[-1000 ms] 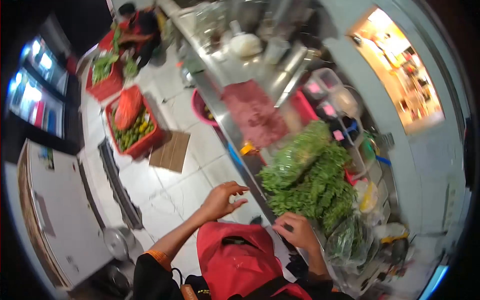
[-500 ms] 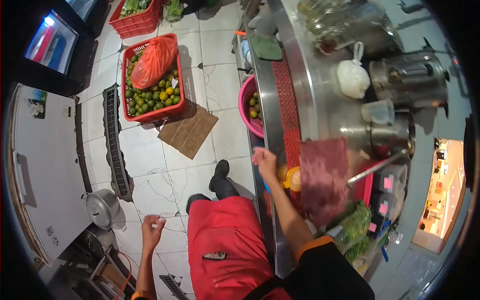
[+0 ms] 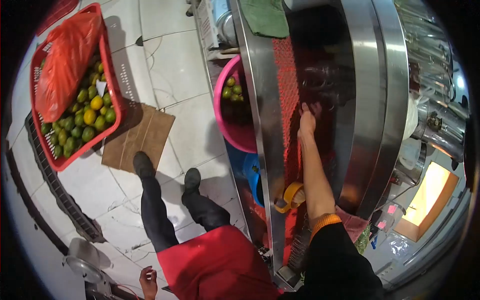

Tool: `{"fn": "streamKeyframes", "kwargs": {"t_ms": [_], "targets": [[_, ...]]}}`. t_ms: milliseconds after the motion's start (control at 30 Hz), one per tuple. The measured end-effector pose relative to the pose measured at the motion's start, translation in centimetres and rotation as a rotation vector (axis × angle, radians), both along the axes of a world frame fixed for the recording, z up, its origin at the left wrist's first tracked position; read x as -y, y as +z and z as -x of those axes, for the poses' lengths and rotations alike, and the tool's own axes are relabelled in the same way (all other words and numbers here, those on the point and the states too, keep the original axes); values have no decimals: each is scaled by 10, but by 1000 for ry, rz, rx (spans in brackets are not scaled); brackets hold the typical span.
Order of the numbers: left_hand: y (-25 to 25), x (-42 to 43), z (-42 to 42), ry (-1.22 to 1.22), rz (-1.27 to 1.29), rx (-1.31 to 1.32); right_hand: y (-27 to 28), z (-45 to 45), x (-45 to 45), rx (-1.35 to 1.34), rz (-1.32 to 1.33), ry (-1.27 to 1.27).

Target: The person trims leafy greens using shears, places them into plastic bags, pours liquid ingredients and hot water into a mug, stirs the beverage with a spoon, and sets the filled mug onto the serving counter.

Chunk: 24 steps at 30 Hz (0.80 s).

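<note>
My right hand (image 3: 308, 121) reaches over the counter, fingers stretched out and a little apart, with nothing in them. It is close to a red mesh mat (image 3: 287, 90) and a dark recessed surface, where faint clear glasses (image 3: 320, 77) show; whether it touches anything, I cannot tell. Nearer to me, by that forearm, is a yellow-orange strainer or cup (image 3: 291, 196). My left hand (image 3: 148, 281) hangs low at the left beside the red apron (image 3: 215, 260). Its fingers are loosely bent, and no object shows in them.
On the floor at left stands a red crate (image 3: 114, 95) of green citrus with an orange-red bag (image 3: 67, 65). Cardboard (image 3: 132, 132) lies beside it. A pink tub (image 3: 218, 107) and a blue container (image 3: 252, 175) sit under the steel counter edge (image 3: 257, 120). A green cloth (image 3: 265, 17) lies on top.
I have stepped forward and closer to the counter. My right arm has stretched out over the counter, past the strainer. My left hand has dropped toward the bottom edge of the view.
</note>
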<state>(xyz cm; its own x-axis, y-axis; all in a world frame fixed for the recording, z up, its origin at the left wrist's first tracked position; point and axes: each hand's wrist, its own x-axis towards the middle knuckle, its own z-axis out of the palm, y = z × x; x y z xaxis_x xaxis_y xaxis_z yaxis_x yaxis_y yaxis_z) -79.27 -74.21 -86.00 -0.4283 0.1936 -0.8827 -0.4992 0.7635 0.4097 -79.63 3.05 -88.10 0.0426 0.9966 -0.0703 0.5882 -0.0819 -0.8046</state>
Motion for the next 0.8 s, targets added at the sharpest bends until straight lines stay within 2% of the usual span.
{"fn": "streamKeyframes", "kwargs": {"t_ms": [67,133,200,300,367,400,433,500,533,600,667,733,767,800], "targets": [[-14,16,21,-89,-26,3,-3,30,-33,-197,1,-1],[-15,22,50,-105,60,55,3,46,-57,-211,72,12],[-13,24,77,-128,56,-27,4,53,-63,-230,153,32],[3,9,113,-118,72,-141,-8,54,-47,-623,81,-6],[34,-25,136,-76,28,-188,36,69,0,-424,196,-11],[53,-53,154,-52,-27,-226,69,101,44,-457,111,-143],[79,-85,172,-95,-56,-237,102,103,77,-259,104,-28],[107,-132,192,-102,-221,-329,124,72,116,-4,153,90],[110,-152,197,-47,-294,-248,135,56,134,122,168,152],[144,-216,214,27,-530,14,235,70,193,124,234,418],[186,-287,225,-60,-611,390,286,59,220,162,-123,791],[230,-345,222,-143,-650,799,383,64,230,538,-145,1287],[268,-375,220,-258,-823,1058,415,59,239,532,-179,1216],[285,-391,210,-222,-891,1279,443,52,247,366,-327,1316]]}}
